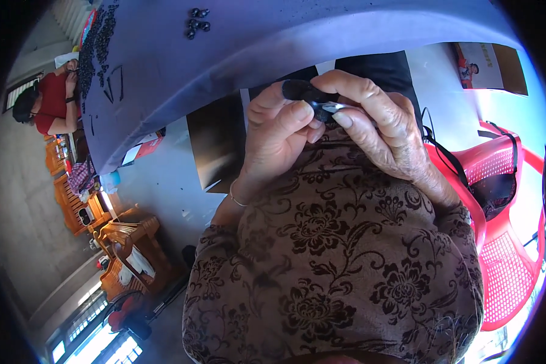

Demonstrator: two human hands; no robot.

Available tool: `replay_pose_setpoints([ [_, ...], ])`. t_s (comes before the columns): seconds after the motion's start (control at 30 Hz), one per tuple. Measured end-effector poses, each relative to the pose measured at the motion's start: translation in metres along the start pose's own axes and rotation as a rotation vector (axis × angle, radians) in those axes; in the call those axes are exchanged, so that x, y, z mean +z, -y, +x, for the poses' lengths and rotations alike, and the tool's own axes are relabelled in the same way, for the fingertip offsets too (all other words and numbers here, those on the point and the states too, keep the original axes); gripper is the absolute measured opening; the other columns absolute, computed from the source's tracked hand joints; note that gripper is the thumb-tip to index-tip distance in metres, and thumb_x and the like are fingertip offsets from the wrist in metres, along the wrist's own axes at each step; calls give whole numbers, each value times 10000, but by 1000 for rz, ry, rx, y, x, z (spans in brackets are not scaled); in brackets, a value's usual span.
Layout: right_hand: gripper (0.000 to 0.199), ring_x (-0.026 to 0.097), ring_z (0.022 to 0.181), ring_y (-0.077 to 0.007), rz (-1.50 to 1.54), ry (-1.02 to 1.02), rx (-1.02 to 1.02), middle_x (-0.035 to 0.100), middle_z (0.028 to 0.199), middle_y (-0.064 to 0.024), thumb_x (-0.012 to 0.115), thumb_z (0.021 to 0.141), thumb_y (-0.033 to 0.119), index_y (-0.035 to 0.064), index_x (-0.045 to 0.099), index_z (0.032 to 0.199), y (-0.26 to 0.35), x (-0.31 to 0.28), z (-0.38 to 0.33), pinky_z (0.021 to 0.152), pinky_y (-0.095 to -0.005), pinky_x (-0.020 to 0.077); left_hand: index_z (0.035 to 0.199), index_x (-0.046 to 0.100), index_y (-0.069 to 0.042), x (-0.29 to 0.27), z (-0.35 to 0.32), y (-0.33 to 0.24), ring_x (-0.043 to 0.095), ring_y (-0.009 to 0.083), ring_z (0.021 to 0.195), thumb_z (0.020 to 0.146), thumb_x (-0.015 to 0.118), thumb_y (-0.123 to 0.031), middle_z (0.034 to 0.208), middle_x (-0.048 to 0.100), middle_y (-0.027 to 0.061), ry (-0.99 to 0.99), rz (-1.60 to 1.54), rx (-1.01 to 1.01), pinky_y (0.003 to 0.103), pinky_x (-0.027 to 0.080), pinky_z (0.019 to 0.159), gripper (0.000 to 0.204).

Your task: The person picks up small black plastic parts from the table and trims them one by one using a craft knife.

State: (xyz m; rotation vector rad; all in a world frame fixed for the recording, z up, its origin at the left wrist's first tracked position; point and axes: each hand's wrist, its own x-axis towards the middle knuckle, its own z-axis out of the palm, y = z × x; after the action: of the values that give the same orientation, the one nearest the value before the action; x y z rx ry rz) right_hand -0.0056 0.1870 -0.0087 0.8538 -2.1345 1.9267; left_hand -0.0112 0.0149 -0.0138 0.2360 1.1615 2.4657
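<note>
Both of my hands meet close in front of my chest, just below the edge of the purple-covered table (pixel 273 42). My left hand (pixel 276 130) and my right hand (pixel 370 118) pinch the same small black part (pixel 302 91) between fingertips and thumbs. A short shiny metal piece (pixel 337 108) sticks out of the part under my right fingers. A thin bracelet circles my left wrist. My brown flower-patterned sleeves fill the lower middle of the view.
Several small black parts (pixel 197 23) lie on the table, with a long heap of them (pixel 94 51) at its far left. A person in red (pixel 48 100) sits there. A red plastic chair (pixel 503 224) stands at my right, wooden chairs (pixel 124 249) at lower left.
</note>
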Motion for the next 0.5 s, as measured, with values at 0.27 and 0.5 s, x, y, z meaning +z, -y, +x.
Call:
replay_pose_setpoints([
  [0.27,270,624,854,-207,41,3,53,604,1017,-147,509,873,94,-24,520,1116,1,1,0,746,-283,502,986,596,-52,-1,-1,-2,526,97,672,835,569,-101,818,588,45,-46,27,-60,219,427,516,161],
  [0.5,245,617,891,-214,58,2,92,603,1042,-134,516,868,84,-5,541,1094,0,1,-1,770,-286,497,972,594,-47,-2,-1,-7,525,90,669,826,573,-93,842,591,42,-30,33,-101,211,432,514,155],
])
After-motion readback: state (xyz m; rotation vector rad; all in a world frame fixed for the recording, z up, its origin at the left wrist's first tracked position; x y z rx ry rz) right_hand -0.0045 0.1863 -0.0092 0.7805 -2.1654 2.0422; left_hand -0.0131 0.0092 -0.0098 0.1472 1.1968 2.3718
